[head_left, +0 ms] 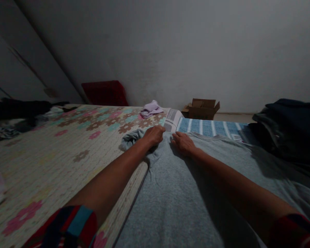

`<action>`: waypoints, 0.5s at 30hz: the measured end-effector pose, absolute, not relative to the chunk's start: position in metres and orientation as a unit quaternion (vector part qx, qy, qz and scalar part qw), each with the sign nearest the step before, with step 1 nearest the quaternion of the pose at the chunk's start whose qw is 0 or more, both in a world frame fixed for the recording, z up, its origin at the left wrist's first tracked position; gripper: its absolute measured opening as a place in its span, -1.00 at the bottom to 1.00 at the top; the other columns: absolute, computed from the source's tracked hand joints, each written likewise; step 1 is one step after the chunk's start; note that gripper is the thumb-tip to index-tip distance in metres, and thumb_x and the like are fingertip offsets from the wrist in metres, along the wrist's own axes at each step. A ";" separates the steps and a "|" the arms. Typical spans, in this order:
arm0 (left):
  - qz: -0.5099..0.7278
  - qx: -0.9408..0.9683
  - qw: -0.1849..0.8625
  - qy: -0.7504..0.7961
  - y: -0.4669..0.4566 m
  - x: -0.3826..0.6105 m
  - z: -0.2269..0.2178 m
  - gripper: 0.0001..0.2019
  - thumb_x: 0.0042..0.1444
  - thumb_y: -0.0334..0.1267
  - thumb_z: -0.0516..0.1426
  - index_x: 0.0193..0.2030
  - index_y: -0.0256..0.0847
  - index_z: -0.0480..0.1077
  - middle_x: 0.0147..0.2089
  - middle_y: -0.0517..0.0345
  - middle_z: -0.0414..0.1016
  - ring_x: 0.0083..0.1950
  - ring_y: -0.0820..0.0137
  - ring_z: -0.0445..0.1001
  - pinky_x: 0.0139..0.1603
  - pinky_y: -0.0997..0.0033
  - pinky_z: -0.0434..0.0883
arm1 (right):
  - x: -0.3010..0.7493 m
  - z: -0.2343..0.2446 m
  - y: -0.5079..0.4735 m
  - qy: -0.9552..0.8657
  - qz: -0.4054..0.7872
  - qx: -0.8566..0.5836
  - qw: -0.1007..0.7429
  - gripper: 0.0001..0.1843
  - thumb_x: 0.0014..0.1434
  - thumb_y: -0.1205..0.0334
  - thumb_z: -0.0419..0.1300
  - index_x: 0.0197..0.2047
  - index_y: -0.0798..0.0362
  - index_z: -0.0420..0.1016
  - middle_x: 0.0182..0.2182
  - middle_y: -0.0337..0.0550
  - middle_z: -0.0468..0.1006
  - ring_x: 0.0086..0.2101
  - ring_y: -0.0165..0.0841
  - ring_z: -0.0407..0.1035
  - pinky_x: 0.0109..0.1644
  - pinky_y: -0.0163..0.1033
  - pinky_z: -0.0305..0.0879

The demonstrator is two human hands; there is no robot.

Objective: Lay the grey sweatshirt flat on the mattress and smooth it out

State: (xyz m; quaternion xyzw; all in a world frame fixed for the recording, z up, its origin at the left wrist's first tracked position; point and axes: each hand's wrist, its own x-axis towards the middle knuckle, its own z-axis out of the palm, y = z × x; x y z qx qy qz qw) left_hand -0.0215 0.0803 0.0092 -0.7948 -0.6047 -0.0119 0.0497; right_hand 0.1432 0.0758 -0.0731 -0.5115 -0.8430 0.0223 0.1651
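Spread on the bed (67, 155), the grey shirt (170, 193) is judged soft, light and limp, best taken at its far edge, where cloth is bunched in the left hand (153, 135) and pressed under the open right hand (183, 143).

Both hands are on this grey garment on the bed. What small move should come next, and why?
Probably draw the left hand outward to pull flat the bunched end it grips, while the right hand rests on the grey garment; the rest lies fairly smooth.
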 end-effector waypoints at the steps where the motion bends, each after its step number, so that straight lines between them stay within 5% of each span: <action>1: -0.010 -0.786 0.059 -0.616 0.079 -0.024 0.016 -0.72 0.05 -0.42 0.07 -0.10 -0.14 0.46 -0.03 0.08 0.50 0.07 0.29 0.41 0.02 0.46 0.30 | 0.139 -0.072 0.074 -0.850 0.030 -0.498 0.166 -0.63 0.33 0.09 -0.15 0.09 0.04 0.25 0.02 -0.02 0.34 0.00 -0.27 0.22 0.07 -0.23 0.07; 7: 0.000 -0.694 0.128 -0.709 0.066 -0.056 0.036 -0.77 0.11 -0.32 0.05 -0.17 -0.30 0.49 -0.07 -0.18 0.50 0.01 0.06 0.44 -0.04 0.26 0.37 | 0.120 -0.076 0.072 -0.867 0.069 -0.465 0.164 -0.56 0.32 0.03 -0.11 0.20 0.00 0.13 0.02 -0.08 0.36 -0.04 -0.31 0.27 0.01 -0.27 0.12; 15: -0.077 -0.596 0.066 -0.797 0.053 -0.104 0.023 -0.50 0.15 0.11 -0.04 0.04 -0.19 0.37 0.08 -0.12 0.43 0.10 0.06 0.39 0.00 0.15 0.36 | 0.118 -0.086 0.076 -0.860 0.075 -0.480 0.156 -0.43 0.32 -0.03 -0.18 0.31 0.04 -0.03 0.15 0.03 0.23 0.10 -0.20 0.14 0.10 -0.14 0.03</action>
